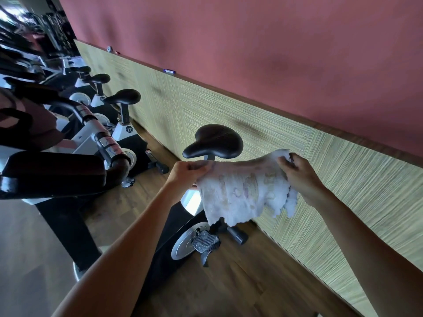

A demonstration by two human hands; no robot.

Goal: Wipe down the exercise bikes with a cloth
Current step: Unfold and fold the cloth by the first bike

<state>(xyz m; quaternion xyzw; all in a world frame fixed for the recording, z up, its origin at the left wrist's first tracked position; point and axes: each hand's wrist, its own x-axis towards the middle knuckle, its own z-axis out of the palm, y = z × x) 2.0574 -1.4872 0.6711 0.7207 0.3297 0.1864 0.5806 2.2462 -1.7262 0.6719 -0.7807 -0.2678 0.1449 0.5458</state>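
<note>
White terry cloth [242,188] hung spread between my hands, left grip [186,172] pinching one corner, right grip [297,170] bunching the other, just short of the black saddle [214,143]. Risks: its loose hem could snag the pedal [204,242] below; one corner might slip. More bikes [114,106] waited beyond.

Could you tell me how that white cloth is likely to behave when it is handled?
Probably floppy: the cloth sags between the left hand and right hand. Likely light, since pinches at its edges hold it. Its ragged lower edge suggests it may snag.
</note>
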